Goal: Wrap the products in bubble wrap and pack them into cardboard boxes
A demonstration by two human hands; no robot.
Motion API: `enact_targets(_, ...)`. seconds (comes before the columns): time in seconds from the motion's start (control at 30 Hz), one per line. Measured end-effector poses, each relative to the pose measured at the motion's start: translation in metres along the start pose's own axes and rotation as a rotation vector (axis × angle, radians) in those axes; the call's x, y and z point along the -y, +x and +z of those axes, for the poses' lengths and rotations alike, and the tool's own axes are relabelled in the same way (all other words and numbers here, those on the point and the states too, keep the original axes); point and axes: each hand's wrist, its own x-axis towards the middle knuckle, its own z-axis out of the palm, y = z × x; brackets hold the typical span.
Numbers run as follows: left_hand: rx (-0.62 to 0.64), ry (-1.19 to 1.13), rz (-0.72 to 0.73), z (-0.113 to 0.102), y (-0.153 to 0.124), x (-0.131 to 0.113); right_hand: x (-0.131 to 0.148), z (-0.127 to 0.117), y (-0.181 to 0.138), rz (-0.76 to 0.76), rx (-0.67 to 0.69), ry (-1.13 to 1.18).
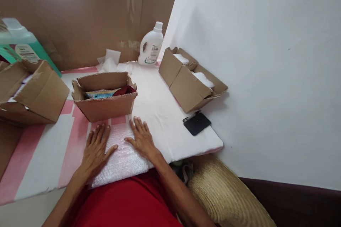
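A sheet of bubble wrap (pixel 121 156) lies flat at the front edge of the table, in front of me. My left hand (pixel 96 149) rests palm down on its left side, fingers stretched out and thumb spread. Across from it, my right hand (pixel 142 138) lies flat on the right side, its fingers apart as well. Neither hand grips anything. Just beyond my fingertips stands an open cardboard box (pixel 106 104) holding colourful packets (pixel 102 94), one light blue and one dark red.
Another cardboard box (pixel 39 92) stands left, before a bottle of green liquid (pixel 44 51). A white jug (pixel 151 46) stands at the back. A divided cardboard box (pixel 186 88) with white bubble-wrapped items (pixel 203 79) and a black flat object (pixel 197 123) are right. A cardboard panel (pixel 93 25) closes the back.
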Motion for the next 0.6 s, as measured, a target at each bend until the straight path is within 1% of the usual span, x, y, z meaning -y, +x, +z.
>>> enact_targets(0.07,0.013,-0.025,-0.034,-0.009,-0.007,0.012,-0.023,-0.01,-0.01,0.075,0.001,-0.02)
enact_targets(0.13,-0.01,-0.088,-0.048,-0.024,-0.017,0.024,-0.04,-0.025,-0.025,0.08,-0.039,-0.013)
enact_targets(0.17,-0.021,-0.122,-0.037,-0.034,-0.023,0.029,-0.045,-0.033,-0.034,0.039,-0.059,-0.006)
enact_targets(0.23,-0.014,-0.154,0.036,-0.053,-0.037,0.036,-0.049,-0.047,-0.052,-0.112,-0.052,0.006)
enact_targets(0.3,0.046,-0.124,0.192,-0.068,-0.05,0.037,-0.048,-0.057,-0.068,-0.293,0.025,0.015)
enact_targets(0.33,0.082,-0.095,0.281,-0.072,-0.056,0.036,-0.046,-0.059,-0.074,-0.363,0.071,0.02)
enact_targets(0.4,0.133,-0.036,0.418,-0.073,-0.064,0.032,-0.043,-0.059,-0.082,-0.451,0.135,0.024)
enact_targets(0.43,0.144,-0.015,0.453,-0.07,-0.067,0.03,-0.042,-0.058,-0.084,-0.472,0.152,0.017)
enact_targets(0.5,0.133,-0.001,0.472,-0.063,-0.072,0.029,-0.041,-0.052,-0.087,-0.489,0.159,-0.009)
enact_targets(0.6,0.098,-0.013,0.468,-0.053,-0.08,0.031,-0.04,-0.043,-0.094,-0.499,0.124,-0.055)
